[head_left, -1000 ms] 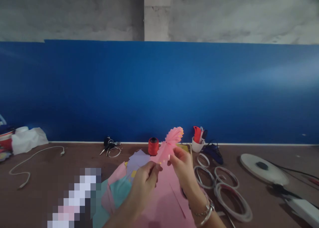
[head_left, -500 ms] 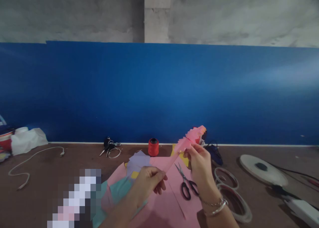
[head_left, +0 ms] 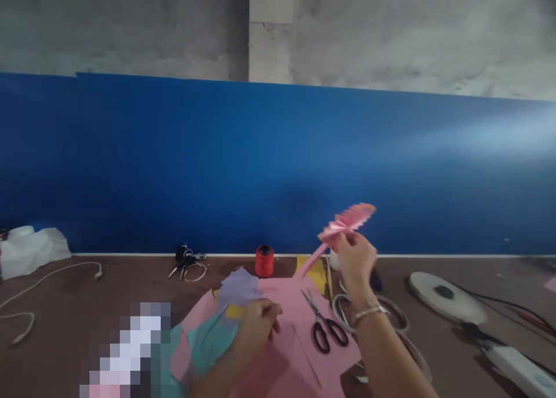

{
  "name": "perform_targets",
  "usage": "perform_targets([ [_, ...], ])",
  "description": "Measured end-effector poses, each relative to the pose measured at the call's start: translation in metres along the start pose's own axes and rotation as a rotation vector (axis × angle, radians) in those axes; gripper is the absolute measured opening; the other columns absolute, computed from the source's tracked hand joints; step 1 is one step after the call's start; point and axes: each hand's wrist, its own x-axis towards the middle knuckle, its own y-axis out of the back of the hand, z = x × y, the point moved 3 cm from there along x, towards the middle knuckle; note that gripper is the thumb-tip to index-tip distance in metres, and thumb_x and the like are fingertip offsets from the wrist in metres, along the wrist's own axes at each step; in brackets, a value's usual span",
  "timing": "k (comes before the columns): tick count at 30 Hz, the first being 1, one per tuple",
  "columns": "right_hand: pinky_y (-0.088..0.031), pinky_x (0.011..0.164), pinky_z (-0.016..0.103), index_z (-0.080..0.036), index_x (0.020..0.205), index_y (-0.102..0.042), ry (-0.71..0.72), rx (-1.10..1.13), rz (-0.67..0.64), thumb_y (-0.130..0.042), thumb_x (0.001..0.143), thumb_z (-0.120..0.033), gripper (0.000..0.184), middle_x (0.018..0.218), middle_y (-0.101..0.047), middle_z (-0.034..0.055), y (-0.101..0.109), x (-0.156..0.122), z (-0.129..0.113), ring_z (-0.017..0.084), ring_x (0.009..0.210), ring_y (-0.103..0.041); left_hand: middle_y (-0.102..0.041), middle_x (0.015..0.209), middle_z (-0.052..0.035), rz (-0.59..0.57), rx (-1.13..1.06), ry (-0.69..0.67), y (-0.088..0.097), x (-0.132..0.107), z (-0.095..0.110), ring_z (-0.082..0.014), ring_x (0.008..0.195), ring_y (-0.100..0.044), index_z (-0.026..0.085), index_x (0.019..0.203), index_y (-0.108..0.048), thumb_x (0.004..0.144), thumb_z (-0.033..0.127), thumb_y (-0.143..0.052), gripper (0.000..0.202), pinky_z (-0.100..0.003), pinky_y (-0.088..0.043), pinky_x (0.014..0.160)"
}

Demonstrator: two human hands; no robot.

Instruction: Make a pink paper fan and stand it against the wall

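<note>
My right hand (head_left: 357,265) pinches a pink pleated paper fan (head_left: 353,217) and holds it up before the blue panel. A pink paper strip (head_left: 313,260) hangs from the fan toward the lower left, with its lower end loose. Over the pink paper sheets (head_left: 286,363) is my left hand (head_left: 257,327), its fingers loosely curled and slightly apart, with nothing visible in them. Between the hands, scissors (head_left: 324,322) with black handles lie on the pink paper, blades parted a little. Purple paper (head_left: 238,285) and teal paper (head_left: 212,340) lie by my left hand.
A red thread spool (head_left: 264,262) stands near the blue panel (head_left: 217,166). Keys (head_left: 187,263) and a white cable (head_left: 56,267) lie to the left. Yellow paper (head_left: 315,273), coiled tubing (head_left: 393,314) and a round white disc (head_left: 447,296) are toward the right.
My left hand has let go of the paper strip and moved slightly left and down. My right hand has lifted the fan up and to the right, turning it.
</note>
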Motion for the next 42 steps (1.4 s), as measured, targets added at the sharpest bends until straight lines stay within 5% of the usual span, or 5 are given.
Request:
perform_targets([
  [3, -0.040, 0.065, 0.031, -0.017, 0.091, -0.069, 0.099, -0.292, -0.181, -0.043, 0.083, -0.037, 0.034, 0.087, -0.073, 0.0128, -0.033, -0.001, -0.036, 0.025, 0.079, -0.064, -0.051, 0.045, 0.0012, 0.066, 0.132, -0.079, -0.005, -0.002, -0.005, -0.0124, 0.041, -0.043, 0.020, 0.057, -0.054, 0.083, 0.047, -0.043, 0.039, -0.025, -0.027, 0.048],
  [6, -0.040, 0.067, 0.030, -0.018, 0.091, -0.069, 0.140, -0.341, -0.254, -0.043, 0.084, -0.033, 0.031, 0.086, -0.072, 0.0119, -0.068, -0.004, -0.059, 0.025, 0.082, -0.065, -0.043, 0.043, 0.0021, 0.098, 0.284, -0.161, -0.005, -0.004, -0.009, -0.0133, 0.046, -0.043, 0.021, 0.048, -0.043, 0.084, 0.042, -0.045, 0.043, -0.027, -0.023, 0.052],
  [14, -0.043, 0.072, 0.029, -0.014, 0.093, -0.067, 0.099, -0.435, -0.362, -0.043, 0.084, -0.028, 0.029, 0.092, -0.071, 0.0156, -0.124, -0.003, -0.060, 0.023, 0.086, -0.067, -0.028, 0.045, 0.0057, 0.120, 0.530, -0.222, -0.008, -0.001, -0.016, -0.0109, 0.046, -0.031, 0.020, 0.048, -0.034, 0.083, 0.027, -0.046, 0.038, -0.030, -0.013, 0.052],
  [25, -0.046, 0.073, 0.031, -0.014, 0.098, -0.066, 0.088, -0.476, -0.422, -0.045, 0.084, -0.042, 0.038, 0.093, -0.071, 0.0156, -0.128, -0.008, -0.049, 0.026, 0.089, -0.067, -0.027, 0.045, 0.0061, 0.098, 0.606, -0.216, -0.008, 0.000, -0.017, -0.0097, 0.045, -0.031, 0.020, 0.050, -0.035, 0.086, 0.030, -0.043, 0.038, -0.029, -0.013, 0.051],
  [42, -0.044, 0.067, 0.028, -0.016, 0.094, -0.064, 0.186, -0.540, -0.391, -0.043, 0.084, -0.027, 0.026, 0.089, -0.071, 0.0122, -0.125, -0.007, -0.054, 0.023, 0.084, -0.068, -0.026, 0.046, 0.0062, 0.082, 0.567, -0.223, -0.009, 0.000, -0.014, -0.0099, 0.046, -0.031, 0.020, 0.051, -0.028, 0.086, 0.029, -0.042, 0.038, -0.030, -0.014, 0.051],
])
